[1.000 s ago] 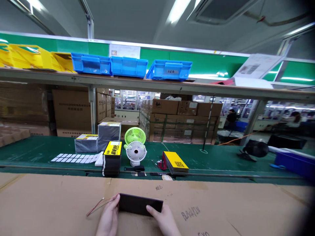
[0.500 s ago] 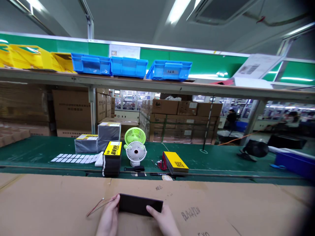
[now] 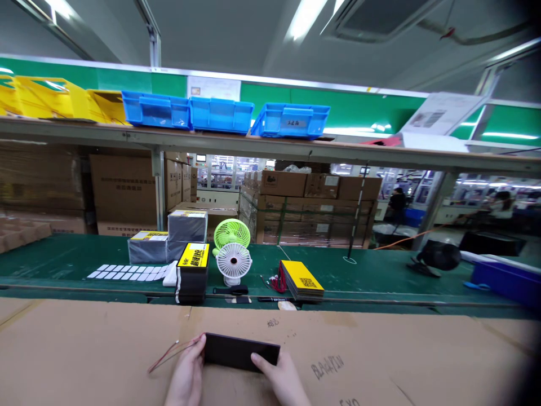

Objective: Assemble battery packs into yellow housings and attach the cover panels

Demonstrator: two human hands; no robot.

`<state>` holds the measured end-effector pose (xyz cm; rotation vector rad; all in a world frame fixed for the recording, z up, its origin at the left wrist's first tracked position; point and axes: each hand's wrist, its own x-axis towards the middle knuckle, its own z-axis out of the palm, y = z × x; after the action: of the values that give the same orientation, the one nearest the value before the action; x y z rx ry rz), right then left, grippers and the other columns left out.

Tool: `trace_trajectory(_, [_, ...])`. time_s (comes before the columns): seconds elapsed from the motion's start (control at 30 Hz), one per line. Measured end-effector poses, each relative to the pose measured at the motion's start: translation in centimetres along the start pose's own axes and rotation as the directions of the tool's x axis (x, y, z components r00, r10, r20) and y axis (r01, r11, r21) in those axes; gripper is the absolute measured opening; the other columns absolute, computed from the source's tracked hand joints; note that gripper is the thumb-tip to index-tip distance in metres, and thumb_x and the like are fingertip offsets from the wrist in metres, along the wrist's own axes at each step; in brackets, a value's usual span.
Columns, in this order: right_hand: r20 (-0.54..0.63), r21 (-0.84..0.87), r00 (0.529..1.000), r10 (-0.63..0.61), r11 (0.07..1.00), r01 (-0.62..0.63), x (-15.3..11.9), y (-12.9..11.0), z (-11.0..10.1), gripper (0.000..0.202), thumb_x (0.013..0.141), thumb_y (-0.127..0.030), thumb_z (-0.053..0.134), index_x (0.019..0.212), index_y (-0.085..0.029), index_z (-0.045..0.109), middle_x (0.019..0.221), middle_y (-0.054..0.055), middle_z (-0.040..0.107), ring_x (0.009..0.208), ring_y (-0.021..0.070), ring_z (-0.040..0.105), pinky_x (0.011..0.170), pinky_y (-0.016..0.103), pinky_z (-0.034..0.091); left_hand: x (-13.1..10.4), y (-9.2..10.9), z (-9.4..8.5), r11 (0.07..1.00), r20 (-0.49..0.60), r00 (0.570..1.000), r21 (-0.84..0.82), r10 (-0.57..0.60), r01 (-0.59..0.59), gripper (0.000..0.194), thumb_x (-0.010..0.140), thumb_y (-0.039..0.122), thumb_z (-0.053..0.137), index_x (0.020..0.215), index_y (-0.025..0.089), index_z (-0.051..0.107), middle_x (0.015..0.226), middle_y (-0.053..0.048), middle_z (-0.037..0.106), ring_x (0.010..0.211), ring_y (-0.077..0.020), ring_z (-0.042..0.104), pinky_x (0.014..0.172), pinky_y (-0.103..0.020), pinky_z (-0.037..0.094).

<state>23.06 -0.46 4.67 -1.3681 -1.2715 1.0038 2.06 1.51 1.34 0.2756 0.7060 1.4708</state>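
Between my two hands is a flat black rectangular panel (image 3: 232, 351), held just above the cardboard sheet (image 3: 105, 349). My left hand (image 3: 189, 366) grips its left end, thumb along the edge. From that side, thin red and white wires (image 3: 163, 357) with a small connector trail out to the left. My right hand (image 3: 276, 372) holds the right end, with its thumb pressed on the dark face. The fingers beneath the panel are hidden.
On the green bench behind stand a stack of black boxes with yellow tops (image 3: 192, 276), a white fan (image 3: 234, 263), a green fan (image 3: 232, 231) and a stack of yellow-topped panels (image 3: 302, 279). White labels (image 3: 127, 273) lie left. Blue bins (image 3: 291, 120) line the shelf above.
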Motion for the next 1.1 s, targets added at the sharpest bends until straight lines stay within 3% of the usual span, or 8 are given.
trace_trajectory(0.27, [0.027, 0.002, 1.0, -0.003, 1.0, 0.003, 0.3, 0.7, -0.1, 0.04, 0.064, -0.034, 0.067, 0.098, -0.012, 0.066, 0.101, 0.01, 0.069, 0.1, 0.0276, 0.061, 0.091, 0.035, 0.045, 0.0, 0.1, 0.2, 1.0, -0.03, 0.999, -0.008, -0.012, 0.012, 0.011, 0.075, 0.008, 0.061, 0.079, 0.016, 0.068, 0.09, -0.004, 0.071, 0.095, -0.0146, 0.064, 0.088, -0.023, 0.047])
trace_trajectory(0.53, [-0.003, -0.005, 1.0, 0.009, 1.0, -0.009, 0.0, -0.4, 0.0, 0.043, 0.063, -0.034, 0.067, 0.099, -0.011, 0.065, 0.104, 0.012, 0.068, 0.102, 0.0281, 0.061, 0.092, 0.036, 0.044, 0.0, 0.0, 0.0, 1.0, -0.001, 1.0, 0.002, -0.007, 0.007, 0.011, 0.075, 0.01, 0.062, 0.083, 0.015, 0.068, 0.097, -0.007, 0.07, 0.102, -0.0171, 0.062, 0.091, -0.027, 0.047])
trace_trajectory(1.1, [0.021, 0.026, 1.0, -0.008, 1.0, 0.007, 0.1, -0.1, -0.1, 0.041, 0.064, -0.033, 0.067, 0.099, -0.011, 0.065, 0.103, 0.012, 0.068, 0.102, 0.029, 0.06, 0.093, 0.038, 0.043, -0.5, 0.4, 0.6, 1.0, -0.034, 0.999, -0.014, -0.01, 0.009, 0.009, 0.074, 0.008, 0.062, 0.076, 0.016, 0.068, 0.086, -0.004, 0.072, 0.092, -0.0159, 0.066, 0.091, -0.026, 0.047])
